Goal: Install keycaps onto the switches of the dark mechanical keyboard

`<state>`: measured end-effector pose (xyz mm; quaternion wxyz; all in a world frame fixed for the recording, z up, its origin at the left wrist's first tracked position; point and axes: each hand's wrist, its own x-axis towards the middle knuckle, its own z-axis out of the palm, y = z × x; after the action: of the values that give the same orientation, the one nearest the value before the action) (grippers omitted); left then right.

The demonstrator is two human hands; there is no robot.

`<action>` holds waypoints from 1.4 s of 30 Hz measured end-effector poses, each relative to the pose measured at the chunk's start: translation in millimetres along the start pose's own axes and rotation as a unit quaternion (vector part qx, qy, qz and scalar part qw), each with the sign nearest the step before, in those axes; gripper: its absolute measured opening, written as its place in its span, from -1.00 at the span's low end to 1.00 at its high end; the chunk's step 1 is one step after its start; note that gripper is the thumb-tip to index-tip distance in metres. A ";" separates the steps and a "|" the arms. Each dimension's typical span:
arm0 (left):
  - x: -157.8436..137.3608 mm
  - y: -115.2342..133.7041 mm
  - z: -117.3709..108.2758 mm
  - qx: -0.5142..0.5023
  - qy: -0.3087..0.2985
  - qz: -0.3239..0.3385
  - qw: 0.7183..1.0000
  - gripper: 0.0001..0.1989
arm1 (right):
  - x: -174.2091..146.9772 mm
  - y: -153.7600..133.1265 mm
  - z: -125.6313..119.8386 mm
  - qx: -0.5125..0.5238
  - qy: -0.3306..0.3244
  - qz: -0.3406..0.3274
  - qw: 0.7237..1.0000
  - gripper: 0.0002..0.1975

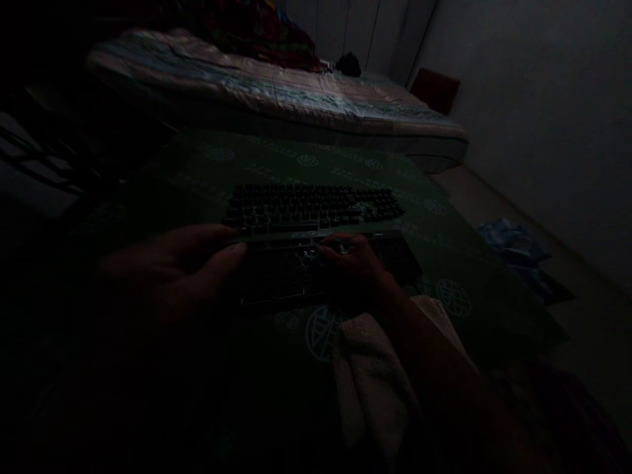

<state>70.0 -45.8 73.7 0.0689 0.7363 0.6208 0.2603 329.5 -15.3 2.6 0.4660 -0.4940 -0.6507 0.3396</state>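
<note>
The picture is very dark. A dark keyboard base [397,253] lies on a green patterned table [197,172], its front edge toward me. Just behind it, many black keycaps [291,201] are laid out in keyboard order. My left hand [192,263] is at the base's left end, thumb on the near side and fingers along the back edge, gripping it. Over the middle of the base is my right hand [353,260], fingers bent and drawn together low over its surface. Whatever small thing they may hold is hidden in the dark.
A light cloth [372,375] lies on the table under my right forearm. Beyond the far edge stands a bed with a patterned mattress [296,92] and a dark red bundled blanket [257,33]. Bluish bags [513,240] rest on the floor at right, near the wall.
</note>
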 end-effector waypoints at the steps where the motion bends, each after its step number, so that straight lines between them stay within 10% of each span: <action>1: 4.9 0.8 4.5 0.006 0.000 0.008 1.000 -0.54 | 1.3 1.3 -0.3 -0.008 -0.001 -0.002 1.000 -0.80; 14: 29.8 -45.8 61.8 0.170 -0.029 0.058 0.983 -0.52 | 7.3 2.1 1.6 -0.025 0.033 -0.015 0.999 -0.92; 42: 20.7 -56.7 67.0 0.097 -0.020 0.027 0.995 -0.63 | -1.8 2.8 -10.3 -0.028 0.045 -0.035 0.998 -0.93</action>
<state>53.5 1.1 -1.6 0.0028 0.7612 0.6214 0.1859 340.3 -16.4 3.1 0.4930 -0.4983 -0.6551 0.2819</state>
